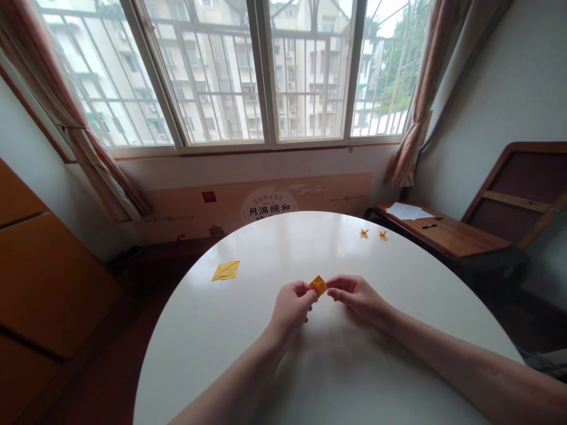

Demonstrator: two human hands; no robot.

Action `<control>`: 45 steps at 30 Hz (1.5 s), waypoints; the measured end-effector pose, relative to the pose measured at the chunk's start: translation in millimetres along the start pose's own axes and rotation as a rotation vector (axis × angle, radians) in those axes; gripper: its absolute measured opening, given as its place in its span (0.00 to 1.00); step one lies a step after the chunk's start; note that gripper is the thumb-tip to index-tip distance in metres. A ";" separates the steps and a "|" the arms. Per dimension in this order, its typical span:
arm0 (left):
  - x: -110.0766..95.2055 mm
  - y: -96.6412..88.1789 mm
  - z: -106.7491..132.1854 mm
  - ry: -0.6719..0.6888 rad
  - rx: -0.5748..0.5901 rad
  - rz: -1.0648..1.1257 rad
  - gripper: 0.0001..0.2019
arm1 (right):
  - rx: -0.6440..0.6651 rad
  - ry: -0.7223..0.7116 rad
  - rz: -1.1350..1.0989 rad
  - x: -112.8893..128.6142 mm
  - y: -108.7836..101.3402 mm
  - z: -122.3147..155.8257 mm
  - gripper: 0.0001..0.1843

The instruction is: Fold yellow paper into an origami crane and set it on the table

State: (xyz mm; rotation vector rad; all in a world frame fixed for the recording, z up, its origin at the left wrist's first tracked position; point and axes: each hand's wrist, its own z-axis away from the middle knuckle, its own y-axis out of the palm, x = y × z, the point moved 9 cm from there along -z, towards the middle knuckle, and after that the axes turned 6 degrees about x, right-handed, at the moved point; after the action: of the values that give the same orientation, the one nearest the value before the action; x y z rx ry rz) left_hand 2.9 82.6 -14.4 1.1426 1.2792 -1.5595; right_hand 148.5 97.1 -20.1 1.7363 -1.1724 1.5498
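A small folded square of orange-yellow paper (319, 285) is held up just above the white table, turned so that one corner points upward. My left hand (294, 302) pinches its left side between thumb and fingers. At the right corner, the thumb and fingertips of my right hand (352, 293) close on the paper's edge. Farther left on the table lies a flat sheet of yellow paper (226, 271) with crease marks. Two small folded paper cranes, one crane (364, 233) beside another crane (383, 235), stand near the far right edge.
The round white table (199, 354) fills the area before me. Behind its right edge is a wooden bench (460, 236) with white papers (408, 211) on it. A printed cardboard panel (186, 215) leans below the window, and an orange cabinet (53, 277) stands at the left.
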 end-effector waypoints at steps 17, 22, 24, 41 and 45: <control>-16.2 -0.2 7.0 0.167 0.048 -0.052 0.14 | -0.102 0.056 -0.114 10.5 19.0 2.8 0.15; -12.6 3.9 8.1 0.080 0.097 0.144 0.12 | -0.027 0.120 -0.135 5.8 26.9 10.2 0.18; -11.0 3.8 9.5 0.040 0.081 0.210 0.12 | -0.010 0.137 -0.127 4.3 27.8 14.0 0.20; -9.4 12.9 9.3 -0.016 0.085 0.186 0.17 | -0.037 0.294 -0.338 3.2 20.9 23.0 0.13; -15.0 16.7 10.9 0.018 0.116 0.189 0.17 | -0.049 0.311 -0.366 6.8 21.0 25.2 0.09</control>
State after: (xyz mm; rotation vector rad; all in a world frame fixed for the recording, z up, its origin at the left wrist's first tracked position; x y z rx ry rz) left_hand 21.2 69.6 -3.4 1.3131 1.0698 -1.5008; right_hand 143.0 64.2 -21.9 1.5075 -0.6894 1.4810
